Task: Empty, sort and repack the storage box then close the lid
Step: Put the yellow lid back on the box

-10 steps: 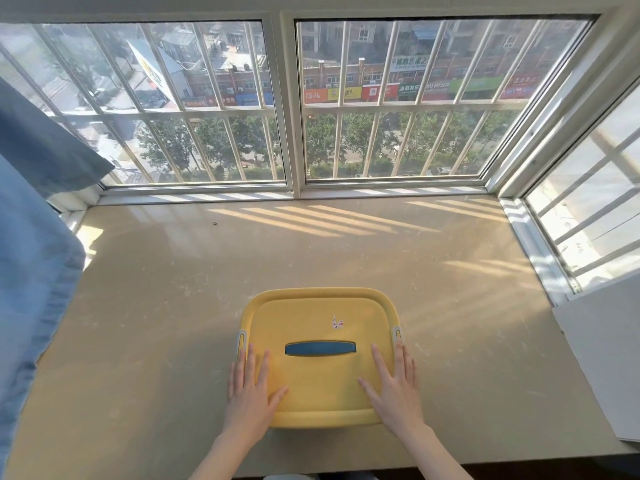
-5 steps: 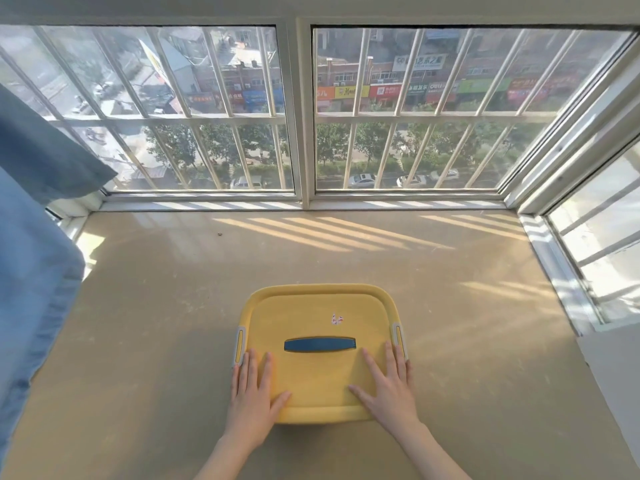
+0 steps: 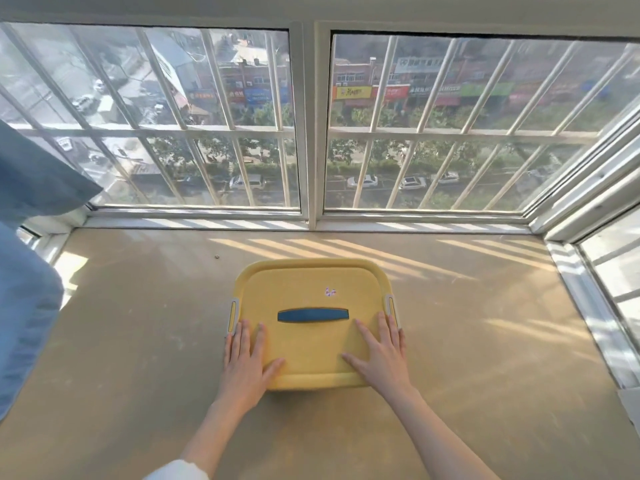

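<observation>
Scene: a yellow storage box [image 3: 313,323] is set on a beige window-ledge desk [image 3: 138,341], near the front edge, well apart from the window [image 3: 304,126].
Lid: the yellow lid [image 3: 311,344] is seated on the box; a blue handle [image 3: 313,315] is recessed flat in the middle, a small sticker [image 3: 330,292] is seen just behind it.
Latches: a grey left latch [image 3: 232,315] and right latch [image 3: 391,306] are seen on the two sides (whether clipped cannot be told).
Left hand: the left hand [image 3: 246,365] is laid flat on the near-left corner of the lid, fingers [image 3: 244,336] spread and straight, nothing pinched, fingertips just beside the left latch.
Right hand: the right hand [image 3: 379,358] is laid flat on the near-right corner, fingers [image 3: 384,329] spread, nothing held, tips close to the right latch.
Contents: hidden under the lid.
Step judged: box not yet emptied; unlatching is probably what is called for.
Risk 1: if only one latch is released, the lid may be jammed or twisted on lifting.
Risk 2: the box may be slid on the smooth desk toward the front edge if the latches are pulled without it being held down.
Risk 3: loose contents could be spilled if the lid is snapped off sharply.
Other: a blue curtain [image 3: 27,271] hangs at left, clear of the box.
</observation>
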